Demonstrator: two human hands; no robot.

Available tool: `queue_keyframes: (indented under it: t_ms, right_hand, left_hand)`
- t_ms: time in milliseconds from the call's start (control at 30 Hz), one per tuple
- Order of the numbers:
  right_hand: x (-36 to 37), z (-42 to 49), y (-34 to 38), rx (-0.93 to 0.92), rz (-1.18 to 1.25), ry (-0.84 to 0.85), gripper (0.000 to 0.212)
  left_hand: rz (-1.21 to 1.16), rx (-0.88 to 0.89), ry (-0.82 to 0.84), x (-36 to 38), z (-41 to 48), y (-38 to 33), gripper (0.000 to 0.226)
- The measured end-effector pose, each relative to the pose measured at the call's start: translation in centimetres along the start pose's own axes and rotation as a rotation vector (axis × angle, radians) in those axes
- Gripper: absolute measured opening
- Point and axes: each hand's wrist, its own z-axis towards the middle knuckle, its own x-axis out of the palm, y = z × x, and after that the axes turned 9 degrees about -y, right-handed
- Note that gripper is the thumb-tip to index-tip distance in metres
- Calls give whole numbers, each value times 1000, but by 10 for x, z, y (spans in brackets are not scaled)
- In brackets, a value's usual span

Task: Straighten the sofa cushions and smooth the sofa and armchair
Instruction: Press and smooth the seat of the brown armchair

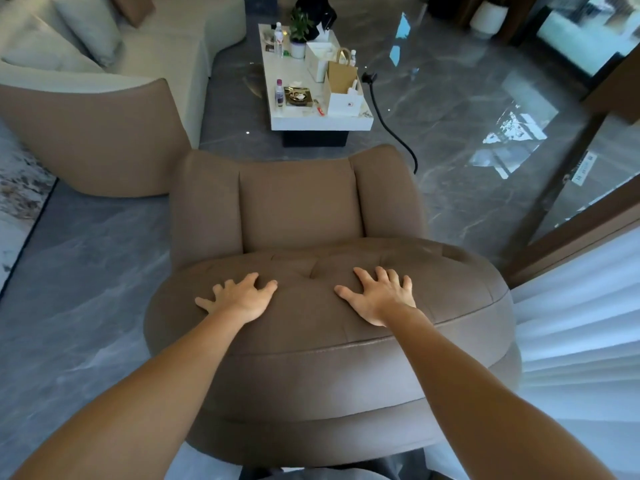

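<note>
Polished grey floor surrounds the brown armchair (298, 209), where our left hand (242, 296) and right hand (379, 296) press its soft, yielding tufted seat (311, 327) near the front edge, fingers (360, 273) spread flat, gripping nothing.

The brown upholstered armchair (298, 209) stands on the grey marble floor, its panelled backrest on the far side and its round tufted seat cushion (311, 306) nearer. Beyond it to the left, the cream sofa (166, 46) has a brown rounded end and holds pale cushions (86, 29) leaning against its back.
</note>
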Motion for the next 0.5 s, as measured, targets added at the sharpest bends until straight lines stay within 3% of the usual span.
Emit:
queue_keyframes:
  t_ms: [200,500]
  right_hand:
    - [-4,7,11,-24,32,3,95]
    - [-27,34,3,-209,79,-21,83]
  left_hand:
    - [-4,-59,-139,-2,-17,-9,70]
    - [25,-47,-296,6,-66,-56,72]
